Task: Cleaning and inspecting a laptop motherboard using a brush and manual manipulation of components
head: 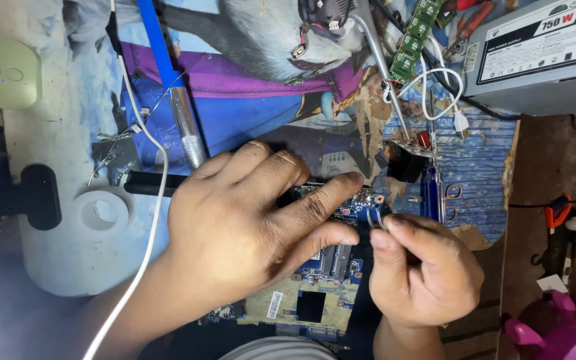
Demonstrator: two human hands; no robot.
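A blue circuit board (331, 263) lies on the worn, picture-printed table mat (248, 117). My left hand (248, 220) rests flat on the board, its index finger stretched toward the board's far right corner. My right hand (421, 270) is pinched around a thin metal tool, probably tweezers (379, 221), whose tip meets the board's right edge beside my left fingertips. Much of the board is hidden under my left hand.
A soldering iron (181, 107) with a blue handle lies behind my left hand, beside a white cable (151, 220) and a tape roll (105, 210). A grey power supply box (541, 57), a green circuit strip (413, 37), a blue screwdriver (430, 193) and small scissors (449, 200) sit to the right.
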